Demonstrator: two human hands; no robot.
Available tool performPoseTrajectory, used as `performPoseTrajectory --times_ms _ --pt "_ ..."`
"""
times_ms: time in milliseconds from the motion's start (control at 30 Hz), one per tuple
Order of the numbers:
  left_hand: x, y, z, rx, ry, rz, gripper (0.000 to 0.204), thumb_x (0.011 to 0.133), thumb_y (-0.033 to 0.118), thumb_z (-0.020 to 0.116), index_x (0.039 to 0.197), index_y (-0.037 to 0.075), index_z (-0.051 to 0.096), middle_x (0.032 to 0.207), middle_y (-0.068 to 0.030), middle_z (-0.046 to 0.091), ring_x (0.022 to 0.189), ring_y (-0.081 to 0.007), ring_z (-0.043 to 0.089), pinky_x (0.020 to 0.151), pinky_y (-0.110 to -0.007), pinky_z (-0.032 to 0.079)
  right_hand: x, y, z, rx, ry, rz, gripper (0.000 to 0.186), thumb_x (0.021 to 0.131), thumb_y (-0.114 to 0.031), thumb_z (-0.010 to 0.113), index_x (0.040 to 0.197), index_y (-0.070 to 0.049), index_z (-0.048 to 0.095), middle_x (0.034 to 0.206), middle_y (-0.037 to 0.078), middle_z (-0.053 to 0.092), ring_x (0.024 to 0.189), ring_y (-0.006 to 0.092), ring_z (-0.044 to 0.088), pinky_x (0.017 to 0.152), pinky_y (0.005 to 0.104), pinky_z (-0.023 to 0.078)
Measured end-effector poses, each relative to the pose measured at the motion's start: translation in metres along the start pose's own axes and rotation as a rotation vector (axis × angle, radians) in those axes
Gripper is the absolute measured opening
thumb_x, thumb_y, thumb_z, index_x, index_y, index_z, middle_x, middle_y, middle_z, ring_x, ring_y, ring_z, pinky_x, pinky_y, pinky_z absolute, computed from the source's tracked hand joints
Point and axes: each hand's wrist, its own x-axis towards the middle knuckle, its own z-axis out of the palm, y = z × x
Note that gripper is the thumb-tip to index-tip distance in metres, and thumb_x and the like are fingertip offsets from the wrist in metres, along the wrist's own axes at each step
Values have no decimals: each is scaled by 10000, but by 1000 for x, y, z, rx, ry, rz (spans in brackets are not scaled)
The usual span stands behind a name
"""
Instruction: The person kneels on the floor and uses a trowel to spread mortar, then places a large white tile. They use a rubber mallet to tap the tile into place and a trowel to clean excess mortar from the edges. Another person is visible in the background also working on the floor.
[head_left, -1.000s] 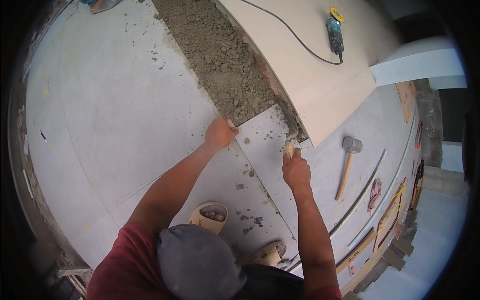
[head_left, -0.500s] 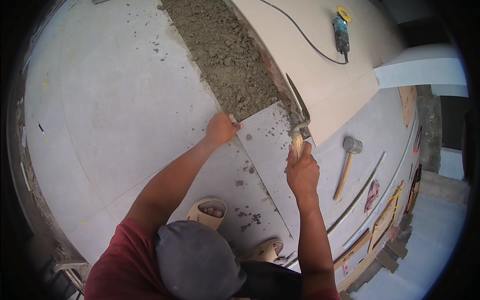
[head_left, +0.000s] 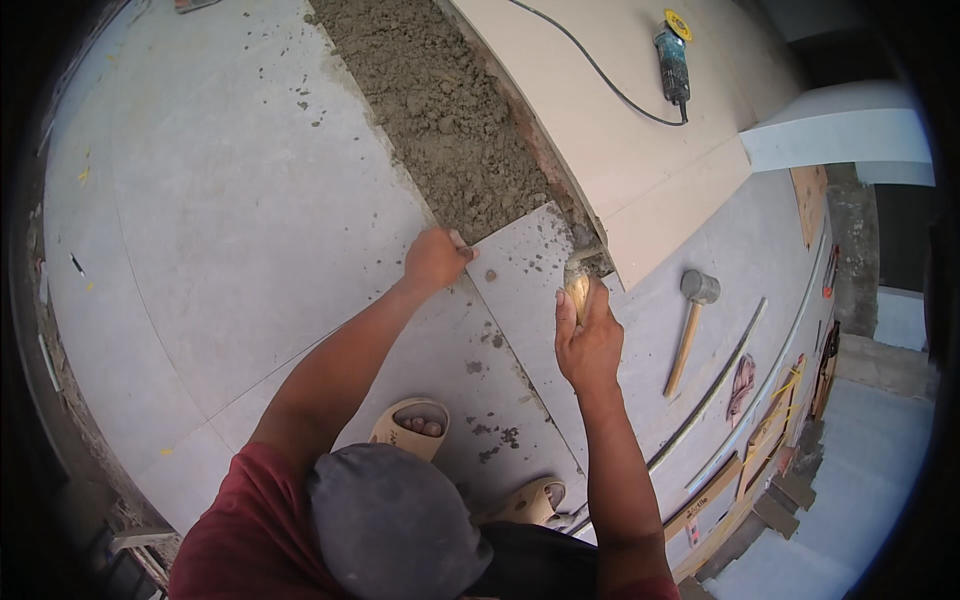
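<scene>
My right hand (head_left: 592,345) is closed round the wooden handle of a trowel (head_left: 577,286). The trowel's metal neck is at the narrow mortar-filled gap between a grey floor tile (head_left: 528,300) and the beige raised slab; its blade hardly shows. My left hand (head_left: 437,258) rests with curled fingers at the tile's far left corner, beside the mortar bed. Whatever those fingers pinch is hidden. Rough, damp mortar (head_left: 450,130) fills the strip beyond this tile. Crumbs of mortar lie on the tile faces.
A rubber mallet (head_left: 690,320) lies to the right of my right hand. On the beige slab (head_left: 640,200) sits a corded angle grinder (head_left: 673,65) with a yellow disc. Long strips, a crumpled cloth (head_left: 741,388) and cardboard are farther right. My sandalled feet (head_left: 415,425) stand on the tiles.
My right hand has drawn the trowel slightly left and turned it, so its blade, seen earlier along the slab edge, hardly shows. The left hand stays at the tile corner.
</scene>
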Motion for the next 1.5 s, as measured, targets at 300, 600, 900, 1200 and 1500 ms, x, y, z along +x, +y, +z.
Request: performPoseTrajectory --times_ms 300,600,900,1200,1500 --pt "-3 -1 2 -21 -17 -6 291 829 351 779 863 64 745 777 -142 719 766 -291 705 710 -411 539 14 -4 -4 -178 -100 199 438 1025 -417 471 1143 5 472 856 326 668 750 513 661 682 565 536" --pt "-1 -6 14 -47 24 54 290 808 303 800 842 21 740 716 -146 695 685 -278 679 680 -391 529 13 24 6 -393 -313 364 407 1016 -358 501 1247 -25 462 867 245 681 787 445 693 712 529 563" --pt "-1 -1 13 -82 18 71 312 804 302 801 826 1 726 673 -139 678 625 -246 658 644 -375 517 22 29 21 -422 -288 276 571 1025 -322 488 1527 -100 332 906 222 669 759 392 702 665 469 577" --pt "0 1 6 -72 10 20 300 803 302 804 804 11 728 679 -133 679 628 -236 653 642 -376 514 8 -8 -4 -346 -240 202 539 1035 -342 457 1503 -92 362 947 226 688 813 396 708 719 488 575" --pt "0 -13 4 -52 45 40 290 800 288 805 805 8 727 688 -122 687 639 -232 662 650 -368 515 5 -38 -49 -459 -443 372 481 1031 -329 456 1443 -86 408 963 259 698 936 440 688 832 531 542"
